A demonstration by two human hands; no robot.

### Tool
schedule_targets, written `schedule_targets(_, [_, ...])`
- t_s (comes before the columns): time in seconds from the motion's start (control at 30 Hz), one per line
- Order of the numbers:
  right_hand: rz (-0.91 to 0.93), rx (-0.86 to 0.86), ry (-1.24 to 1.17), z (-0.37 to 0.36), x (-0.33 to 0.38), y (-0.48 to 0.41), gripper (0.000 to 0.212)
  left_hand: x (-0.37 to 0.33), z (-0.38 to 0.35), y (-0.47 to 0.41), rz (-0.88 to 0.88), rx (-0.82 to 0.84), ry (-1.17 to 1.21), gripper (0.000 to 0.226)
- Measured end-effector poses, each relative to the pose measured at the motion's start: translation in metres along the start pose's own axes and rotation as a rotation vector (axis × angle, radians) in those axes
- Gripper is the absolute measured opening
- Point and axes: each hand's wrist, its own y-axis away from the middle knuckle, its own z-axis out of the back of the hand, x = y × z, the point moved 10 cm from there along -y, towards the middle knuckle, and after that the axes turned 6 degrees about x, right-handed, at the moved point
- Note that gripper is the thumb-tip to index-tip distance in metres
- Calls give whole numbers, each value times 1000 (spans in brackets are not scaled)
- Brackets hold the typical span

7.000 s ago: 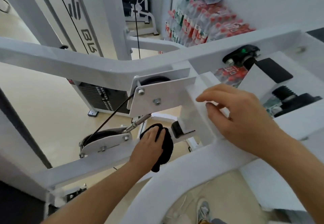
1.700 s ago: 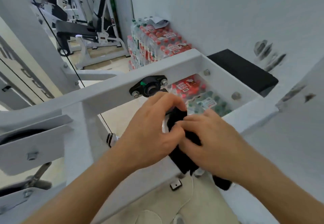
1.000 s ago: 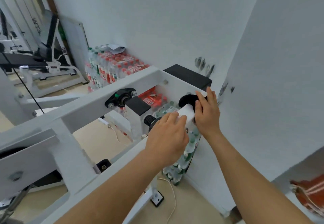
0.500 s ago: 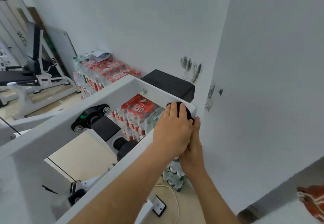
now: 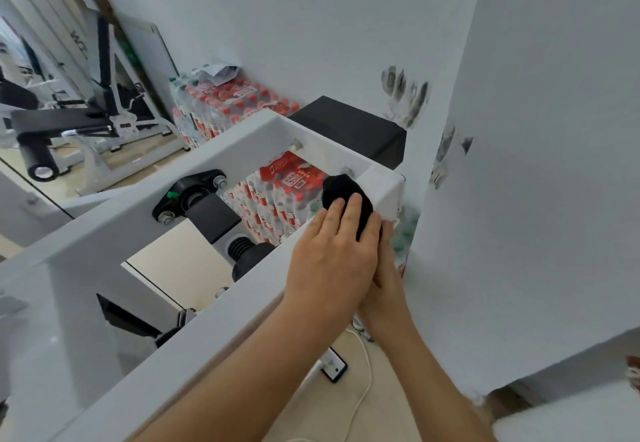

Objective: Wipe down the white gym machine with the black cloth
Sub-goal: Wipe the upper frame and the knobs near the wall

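The black cloth (image 5: 343, 190) lies bunched on top of the white gym machine's near frame beam (image 5: 221, 313), close to its far corner by the wall. My left hand (image 5: 332, 254) lies flat on the beam, its straight fingers pressing the near part of the cloth. My right hand (image 5: 386, 282) reaches up along the beam's outer side, just under my left hand. Its fingers are mostly hidden, so I cannot tell whether it holds the cloth.
A white wall (image 5: 536, 199) with dark smudges stands right against the corner. Packs of water bottles (image 5: 242, 95) and a black pad (image 5: 349, 126) sit behind the frame. A black bearing block (image 5: 188, 196) is bolted to the far beam. A cable and plug (image 5: 334, 369) lie on the floor.
My left hand has drawn back a little along the beam, so more of the black cloth shows past my fingertips. My right hand stays tucked under my left.
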Motion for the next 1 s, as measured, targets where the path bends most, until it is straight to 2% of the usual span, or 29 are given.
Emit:
schedule_targets(0.07, [39, -74, 159, 15, 15, -11, 51, 7, 2, -11, 10, 98, 0, 46])
schedule_targets(0.13, [51, -310, 317, 43, 39, -22, 53, 19, -1, -34, 67, 158, 49, 52])
schedule_targets(0.17, [90, -415, 353, 54, 52, -23, 53, 22, -2, -41, 77, 168, 60, 49])
schedule_targets(0.23, [134, -502, 341, 54, 69, -15, 45, 23, 1, -38, 47, 151, 53, 41])
schedule_targets(0.4, [66, -425, 195, -2, 51, 41, 35, 49, 19, 42, 24, 17, 75, 34])
schedule_targets(0.53, [12, -410, 198, -29, 51, 72, 31, 59, 24, 96, -33, -34, 47, 35])
schedule_targets(0.67, [-87, -160, 131, -88, 37, 115, 24, 68, 23, 149, -2, 28, 59, 33])
schedule_targets(0.73, [-110, -97, 84, -106, 35, 139, 22, 80, 28, 178, 29, 36, 64, 24])
schedule_targets(0.77, [-92, -132, 73, -102, 42, 143, 25, 87, 36, 187, 38, 8, 80, 19])
schedule_targets(0.87, [25, -411, 132, -65, 76, 128, 35, 105, 57, 184, 87, -93, 129, 18])
schedule_targets(0.93, [20, -464, 155, -65, 87, 114, 33, 105, 59, 172, 119, -104, 132, 30])
schedule_targets(1.0, [-29, -457, 170, -85, 84, 119, 33, 100, 46, 173, 151, -31, 178, 37])
